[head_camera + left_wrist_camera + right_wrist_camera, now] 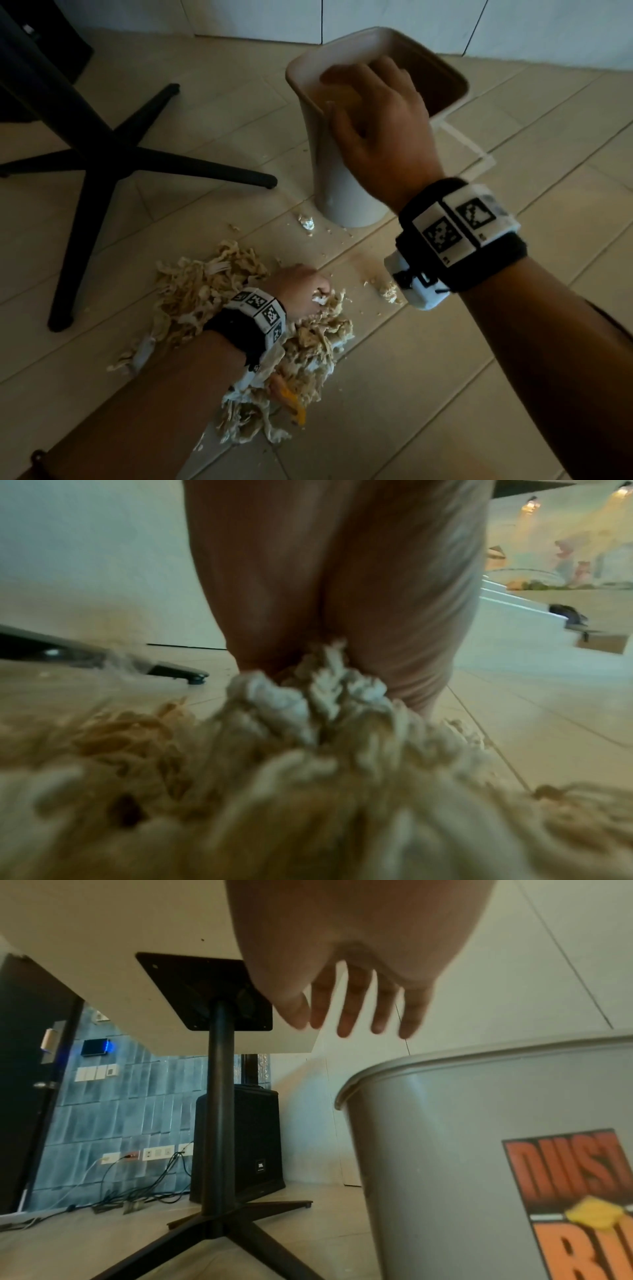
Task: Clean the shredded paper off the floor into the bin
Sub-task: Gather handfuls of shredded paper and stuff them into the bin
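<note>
I'm bunching my left hand [301,291] into the shredded paper [308,346] for a scoop; right hand [373,120], fingers spread and empty, is hovering over the bin [329,178].

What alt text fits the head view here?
A left hand grips a pile of beige shredded paper on the tiled floor, while the open right hand hovers over a tall cream plastic bin beside a black table base.

beige shredded paper [246,329] heaped on the floor tiles near the upright, open-topped pale bin [329,171].
</note>
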The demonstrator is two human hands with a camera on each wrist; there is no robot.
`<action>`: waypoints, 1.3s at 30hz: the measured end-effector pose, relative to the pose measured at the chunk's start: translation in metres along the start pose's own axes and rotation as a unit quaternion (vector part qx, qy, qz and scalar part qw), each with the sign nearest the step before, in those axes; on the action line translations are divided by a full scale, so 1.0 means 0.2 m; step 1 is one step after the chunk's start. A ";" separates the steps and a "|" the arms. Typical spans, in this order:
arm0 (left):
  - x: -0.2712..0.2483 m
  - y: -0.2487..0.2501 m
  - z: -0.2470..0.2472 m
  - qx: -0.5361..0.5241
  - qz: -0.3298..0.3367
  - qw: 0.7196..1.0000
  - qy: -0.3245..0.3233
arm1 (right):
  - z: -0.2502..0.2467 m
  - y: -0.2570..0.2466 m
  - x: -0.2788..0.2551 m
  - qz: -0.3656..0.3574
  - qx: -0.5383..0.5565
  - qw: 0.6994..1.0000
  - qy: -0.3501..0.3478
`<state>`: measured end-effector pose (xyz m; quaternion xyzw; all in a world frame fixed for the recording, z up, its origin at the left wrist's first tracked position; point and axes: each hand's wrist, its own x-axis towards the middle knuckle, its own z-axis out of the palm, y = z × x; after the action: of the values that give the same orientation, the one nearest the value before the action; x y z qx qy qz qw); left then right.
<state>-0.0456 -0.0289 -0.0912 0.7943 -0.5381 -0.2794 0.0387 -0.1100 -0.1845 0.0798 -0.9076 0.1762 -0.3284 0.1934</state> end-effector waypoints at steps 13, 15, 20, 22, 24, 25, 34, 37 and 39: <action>-0.38 0.04 -0.39 -0.284 -0.028 0.901 0.328 | 0.21 -0.18 -0.51 0.419 0.382 0.807 -0.163; -0.42 0.10 -0.43 -0.312 -0.006 0.883 0.350 | 0.24 -0.21 -0.53 0.469 0.456 0.730 -0.197; -0.47 0.22 -0.42 -0.320 0.015 0.871 0.372 | 0.22 -0.28 -0.56 0.459 0.657 0.550 -0.234; -0.48 0.24 -0.37 -0.284 0.024 0.881 0.378 | 0.20 -0.30 -0.56 0.456 0.689 0.530 -0.188; -0.49 0.25 -0.32 -0.245 0.026 0.890 0.384 | 0.19 -0.30 -0.55 0.447 0.688 0.540 -0.185; -0.50 0.26 -0.31 -0.233 0.024 0.892 0.387 | 0.18 -0.30 -0.55 0.440 0.682 0.551 -0.194; -0.55 0.19 -0.22 -0.194 -0.013 0.900 0.389 | 0.21 -0.29 -0.54 0.480 0.564 0.649 -0.171; -0.56 0.16 -0.22 -0.240 0.004 0.900 0.365 | 0.20 -0.30 -0.52 0.487 0.518 0.690 -0.138; -0.58 0.15 -0.22 -0.274 0.013 0.899 0.342 | 0.20 -0.29 -0.48 0.483 0.475 0.725 -0.123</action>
<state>-0.0804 0.0491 0.0038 0.7916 -0.4042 -0.1261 0.4406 -0.1424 -0.0819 0.0282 -0.5220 0.3864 -0.1167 0.7514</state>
